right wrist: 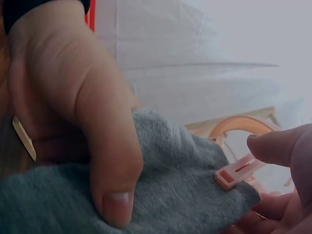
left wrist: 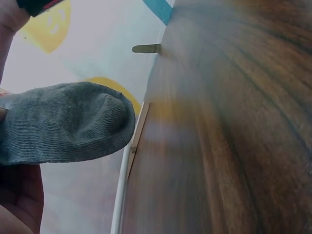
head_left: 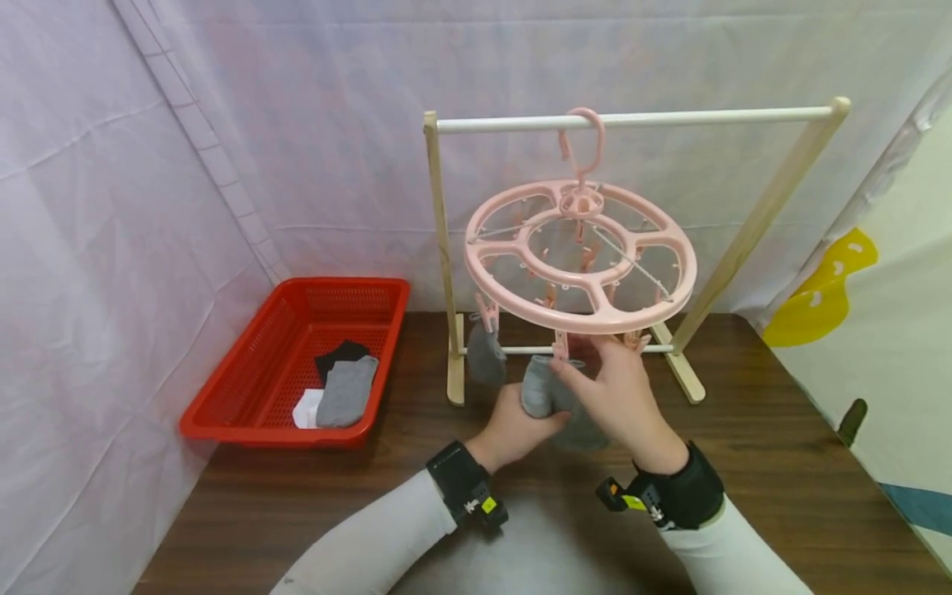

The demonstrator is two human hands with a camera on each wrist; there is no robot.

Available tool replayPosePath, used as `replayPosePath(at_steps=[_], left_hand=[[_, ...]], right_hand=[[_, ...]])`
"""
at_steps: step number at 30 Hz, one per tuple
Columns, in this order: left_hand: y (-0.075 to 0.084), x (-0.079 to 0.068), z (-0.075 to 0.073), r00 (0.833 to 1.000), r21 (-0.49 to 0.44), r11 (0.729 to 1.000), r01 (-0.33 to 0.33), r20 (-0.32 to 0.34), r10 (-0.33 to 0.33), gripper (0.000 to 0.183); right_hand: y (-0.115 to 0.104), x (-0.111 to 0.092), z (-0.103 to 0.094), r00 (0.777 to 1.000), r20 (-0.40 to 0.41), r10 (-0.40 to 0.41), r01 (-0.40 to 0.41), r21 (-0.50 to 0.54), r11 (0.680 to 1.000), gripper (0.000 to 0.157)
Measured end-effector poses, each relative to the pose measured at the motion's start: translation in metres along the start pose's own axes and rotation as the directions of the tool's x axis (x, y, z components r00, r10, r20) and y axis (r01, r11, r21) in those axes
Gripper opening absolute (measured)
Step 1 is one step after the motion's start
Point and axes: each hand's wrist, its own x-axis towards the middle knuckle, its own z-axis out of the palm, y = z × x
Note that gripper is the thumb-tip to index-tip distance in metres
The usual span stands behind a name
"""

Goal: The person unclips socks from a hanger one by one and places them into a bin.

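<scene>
My left hand [head_left: 513, 426] grips a grey sock [head_left: 537, 388], its thumb pressed across the knit in the right wrist view. In the left wrist view the sock's rounded toe [left wrist: 97, 122] sticks out past the hand. A pink clothespin [right wrist: 239, 173] bites the sock's upper edge. My right hand [head_left: 621, 397] is at that clothespin just under the ring, thumb on its handle and fingers curled on the other side. Left of the hands, another grey sock [head_left: 487, 355] hangs from a second pink clip [head_left: 487, 314].
The pink round drying hanger [head_left: 531, 310] hooks over the white bar [head_left: 706, 117] of a wooden-legged rack. A red basket [head_left: 290, 285] at left contains a grey sock [head_left: 348, 392], a black piece [head_left: 344, 357] and a white piece [head_left: 307, 409]. White cloth [head_left: 335, 165] walls the back.
</scene>
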Motion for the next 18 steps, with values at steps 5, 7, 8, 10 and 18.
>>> replayPosePath(at_steps=[5, 7, 8, 10, 18], left_hand=[[0.0048, -0.0007, 0.0028, 0.999, 0.023, 0.999, 0.032, -0.020, -0.032, 0.027], [0.0063, -0.0008, 0.0038, 0.999, 0.029, 0.999, 0.039, -0.021, -0.038, 0.027], [0.0068, -0.0010, 0.0041, 0.999, 0.033, 0.999, 0.041, -0.019, -0.041, 0.027], [0.0070, -0.0013, 0.0045, 0.999, 0.034, 0.999, 0.039, -0.008, -0.038, 0.029], [0.0044, -0.0029, 0.0045, 1.000, 0.040, 0.999, 0.015, 0.016, -0.016, 0.035]], right_hand=[[-0.0005, 0.0018, 0.0006, 0.999, 0.016, 0.044, -0.045, 0.103, 0.994, 0.030], [-0.0010, 0.0018, 0.0007, 0.999, 0.015, 0.051, -0.052, 0.135, 0.989, 0.027], [-0.0015, 0.0018, 0.0008, 0.998, 0.013, 0.055, -0.056, 0.148, 0.987, 0.026], [-0.0016, 0.0013, 0.0011, 0.998, 0.005, 0.058, -0.058, 0.169, 0.984, 0.024], [-0.0029, 0.0016, 0.0017, 0.997, -0.019, 0.068, -0.062, 0.226, 0.972, 0.020]])
